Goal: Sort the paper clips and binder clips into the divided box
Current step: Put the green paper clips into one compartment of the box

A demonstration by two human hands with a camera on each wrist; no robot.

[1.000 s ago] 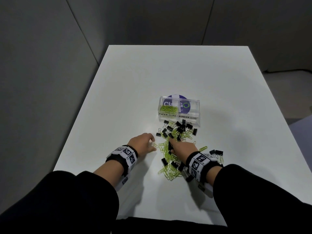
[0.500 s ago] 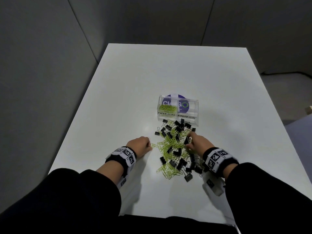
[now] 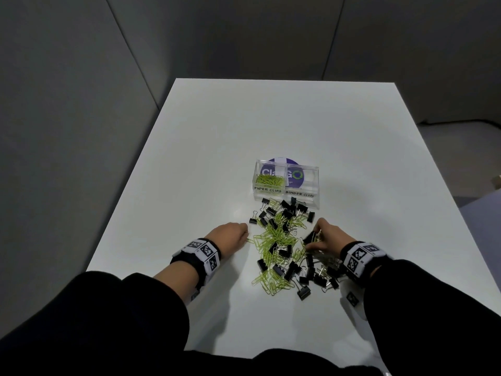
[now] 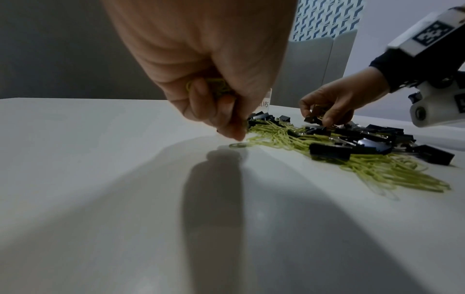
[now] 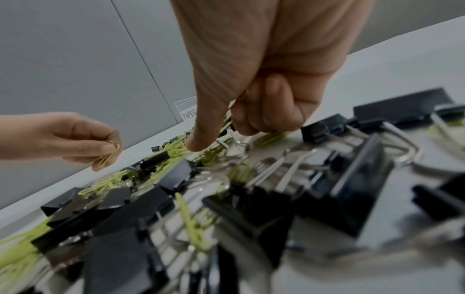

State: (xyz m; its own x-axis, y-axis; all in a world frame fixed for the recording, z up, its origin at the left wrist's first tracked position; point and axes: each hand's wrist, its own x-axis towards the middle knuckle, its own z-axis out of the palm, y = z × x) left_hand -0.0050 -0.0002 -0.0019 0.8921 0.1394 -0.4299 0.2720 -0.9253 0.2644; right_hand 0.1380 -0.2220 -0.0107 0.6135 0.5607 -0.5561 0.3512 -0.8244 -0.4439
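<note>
A clear divided box [image 3: 311,198] stands mid-table, with green paper clips [image 3: 270,180] in its left compartment, labelled PAPER CLIPS; the right one, BINDER CLIPS, looks empty. In front of it lies a mixed pile of green paper clips [image 3: 273,240] and black binder clips [image 3: 291,271]. At the pile's left edge my left hand [image 3: 245,235] holds green paper clips [image 4: 216,87] in curled fingers and pinches one [image 5: 110,156] at the fingertips. On the pile's right side my right hand [image 3: 314,238] pinches a black binder clip [image 4: 312,119] just above the heap.
The white table [image 3: 271,126] stretches far beyond the box, with edges close on the left and right. Grey partition walls surround it. Loose binder clips [image 5: 352,179] lie thick under my right wrist.
My right hand has moved from the middle of the pile to its right side and picked up a binder clip. My left hand has stayed at the pile's left edge.
</note>
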